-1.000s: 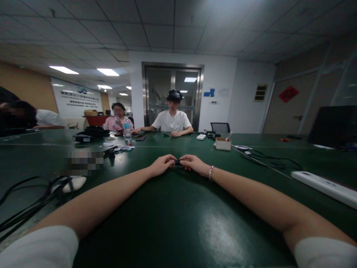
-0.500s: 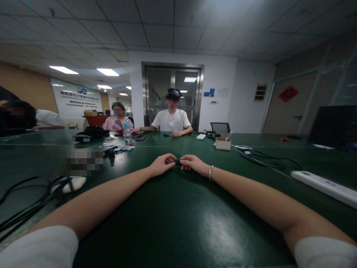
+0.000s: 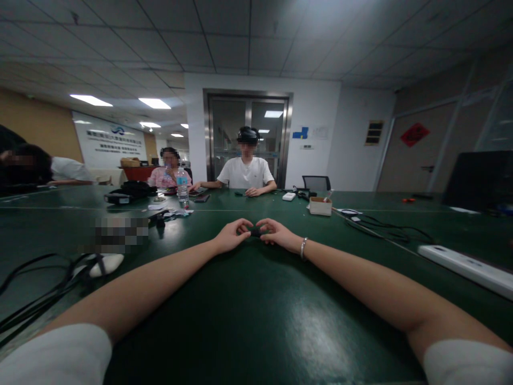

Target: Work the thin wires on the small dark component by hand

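Observation:
A small black object (image 3: 255, 233) sits between my fingertips, just above or on the green tabletop; it is too small and dark for me to name its kind. My left hand (image 3: 234, 236) pinches its left end between thumb and fingers. From the other side my right hand (image 3: 279, 234), with a bracelet (image 3: 303, 247) at the wrist, grips the right end, its index finger arched above the object. Part of the object is hidden by the fingers.
Cables and a white mouse-shaped item (image 3: 106, 265) lie at left. A water bottle (image 3: 182, 187) stands farther back. On the right are a small box (image 3: 320, 206), black cables and a white power strip (image 3: 467, 270). Across the green table (image 3: 224, 321) sits a person (image 3: 246, 172) wearing a headset.
The fingers of my right hand have lifted and arched a little, so more of the black object shows. My left hand has barely moved.

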A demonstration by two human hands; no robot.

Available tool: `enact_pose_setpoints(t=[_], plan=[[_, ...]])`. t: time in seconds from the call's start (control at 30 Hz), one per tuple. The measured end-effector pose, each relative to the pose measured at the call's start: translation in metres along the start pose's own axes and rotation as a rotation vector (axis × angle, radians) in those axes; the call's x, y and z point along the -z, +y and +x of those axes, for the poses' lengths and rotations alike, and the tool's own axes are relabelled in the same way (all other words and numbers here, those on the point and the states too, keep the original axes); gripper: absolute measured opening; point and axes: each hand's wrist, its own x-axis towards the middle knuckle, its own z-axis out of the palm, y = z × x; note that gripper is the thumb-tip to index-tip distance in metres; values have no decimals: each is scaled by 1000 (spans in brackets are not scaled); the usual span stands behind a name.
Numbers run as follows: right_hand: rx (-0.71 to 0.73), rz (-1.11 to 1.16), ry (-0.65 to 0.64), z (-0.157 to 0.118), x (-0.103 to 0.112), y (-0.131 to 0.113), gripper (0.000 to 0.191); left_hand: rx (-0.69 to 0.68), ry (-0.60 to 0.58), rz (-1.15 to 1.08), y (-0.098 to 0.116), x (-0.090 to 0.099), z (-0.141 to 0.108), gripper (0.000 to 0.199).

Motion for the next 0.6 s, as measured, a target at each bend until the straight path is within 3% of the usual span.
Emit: enact_pose_setpoints(t=[0.1,0.27,0.43,0.6], plan=[[16,13,16,0,0,0,56,8,3,-3,-1,0,0,33],[-39,-9,2,1,0,1,31,-2,6,-19,-2,-2,0,33],[27,9,13,0,0,2,65,2,16,-30,-5,-3,1,34],[-23,1,12,-1,0,-1,37,-14,22,-30,-5,-3,1,33]])
